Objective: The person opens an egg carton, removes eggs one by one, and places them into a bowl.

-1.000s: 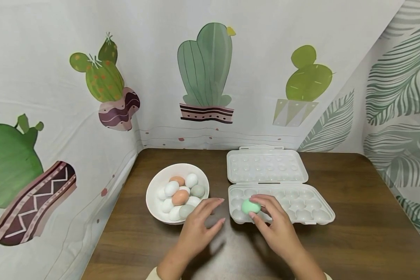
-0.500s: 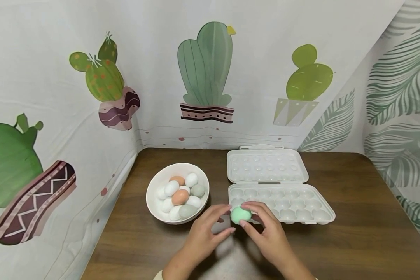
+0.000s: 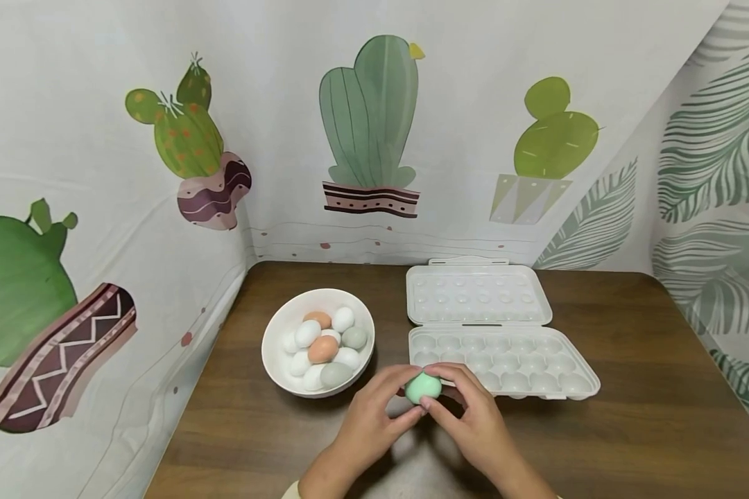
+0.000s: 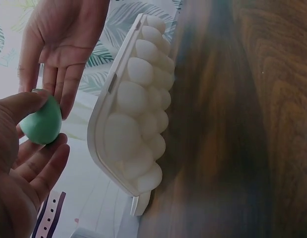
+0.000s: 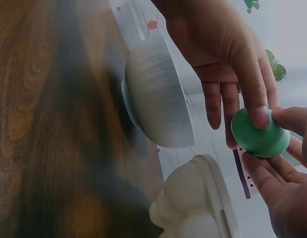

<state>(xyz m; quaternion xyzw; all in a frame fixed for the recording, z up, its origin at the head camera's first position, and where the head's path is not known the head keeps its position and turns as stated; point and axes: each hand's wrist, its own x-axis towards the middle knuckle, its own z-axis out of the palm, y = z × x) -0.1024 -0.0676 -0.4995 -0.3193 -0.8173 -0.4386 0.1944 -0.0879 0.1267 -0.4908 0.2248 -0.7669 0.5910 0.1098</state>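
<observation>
A green egg (image 3: 423, 388) hangs just above the table, in front of the left front corner of the white egg tray (image 3: 589, 387). Both hands meet on it. My left hand (image 3: 374, 416) pinches it with the thumb on top and the fingers below, as the left wrist view shows the egg (image 4: 41, 124). My right hand (image 3: 474, 421) holds its other side between thumb and fingers; the right wrist view shows this egg (image 5: 260, 134) between the two hands. The tray's cups are empty and its lid (image 3: 474, 294) lies open behind.
A white bowl (image 3: 273, 341) with several white, brown and grey-green eggs stands left of the tray, close to my left hand. The brown wooden table (image 3: 649, 430) is hemmed by printed cloth walls at the back, left and right.
The right hand has carried the green egg from over the tray's front-left cups leftward and toward me. The left hand has come in and taken hold of it too.
</observation>
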